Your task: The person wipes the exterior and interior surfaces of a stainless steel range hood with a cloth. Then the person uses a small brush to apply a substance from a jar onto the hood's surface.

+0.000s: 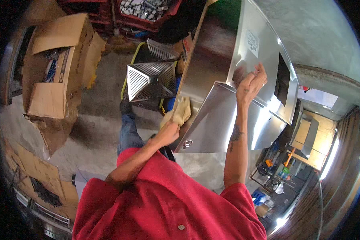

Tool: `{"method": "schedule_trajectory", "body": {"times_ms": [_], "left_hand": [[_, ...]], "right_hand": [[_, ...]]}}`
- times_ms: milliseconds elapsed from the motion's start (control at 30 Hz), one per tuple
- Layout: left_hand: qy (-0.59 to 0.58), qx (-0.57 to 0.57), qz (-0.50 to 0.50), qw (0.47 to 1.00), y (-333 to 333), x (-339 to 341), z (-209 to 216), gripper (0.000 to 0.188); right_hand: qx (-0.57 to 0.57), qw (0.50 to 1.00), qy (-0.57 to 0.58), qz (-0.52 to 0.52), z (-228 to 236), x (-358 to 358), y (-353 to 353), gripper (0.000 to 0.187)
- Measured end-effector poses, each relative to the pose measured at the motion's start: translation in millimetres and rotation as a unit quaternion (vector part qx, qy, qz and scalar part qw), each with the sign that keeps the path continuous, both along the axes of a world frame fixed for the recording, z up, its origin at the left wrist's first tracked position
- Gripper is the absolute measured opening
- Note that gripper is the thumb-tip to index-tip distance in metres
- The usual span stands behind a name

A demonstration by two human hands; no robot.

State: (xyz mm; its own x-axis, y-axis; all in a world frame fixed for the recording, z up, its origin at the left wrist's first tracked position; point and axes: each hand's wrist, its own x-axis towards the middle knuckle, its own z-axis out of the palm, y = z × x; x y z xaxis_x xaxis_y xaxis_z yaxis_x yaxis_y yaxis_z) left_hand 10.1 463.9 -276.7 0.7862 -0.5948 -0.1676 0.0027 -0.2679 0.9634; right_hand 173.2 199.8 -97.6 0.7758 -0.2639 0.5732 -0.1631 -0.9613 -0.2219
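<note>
My left hand (168,134) is closed around a yellowish cloth (181,112). The cloth lies against the edge of a brown workbench (212,52). On the bench stands a shiny sheet-metal cabinet (212,124) with a small round lock near its lower left corner. Over the cabinet's upper panel (264,40), which carries a white label and a dark rectangular cutout, is my right hand (250,86). Its fingers are loosely bent and apart, with nothing visible in them. Whether it touches the metal is hard to tell.
Slotted metal pieces (150,80) stand left of the bench on the concrete floor. An open cardboard box (48,96) is farther left. A red bin (148,16) of small metal parts sits at the back. Tools and a cart (268,172) are at the right.
</note>
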Motion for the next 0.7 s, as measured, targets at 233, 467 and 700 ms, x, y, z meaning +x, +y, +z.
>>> {"method": "schedule_trajectory", "body": {"times_ms": [233, 467, 700], "left_hand": [[-0.027, 0.019, -0.068, 0.997, 46.4, -66.2, 10.2, 0.022], [-0.008, 0.310, -0.037, 0.950, 115.4, -108.0, 32.3, 0.029], [0.003, 0.097, -0.072, 0.993, 16.6, -162.7, 86.9, 0.043]], "right_hand": [[0.214, 0.970, -0.041, 0.104, 4.8, -3.1, -11.5, 0.041], [0.317, 0.942, -0.036, 0.103, -1.5, -160.9, 21.0, 0.025], [0.585, 0.799, 0.089, 0.110, -59.2, -446.9, 38.6, 0.038]]}}
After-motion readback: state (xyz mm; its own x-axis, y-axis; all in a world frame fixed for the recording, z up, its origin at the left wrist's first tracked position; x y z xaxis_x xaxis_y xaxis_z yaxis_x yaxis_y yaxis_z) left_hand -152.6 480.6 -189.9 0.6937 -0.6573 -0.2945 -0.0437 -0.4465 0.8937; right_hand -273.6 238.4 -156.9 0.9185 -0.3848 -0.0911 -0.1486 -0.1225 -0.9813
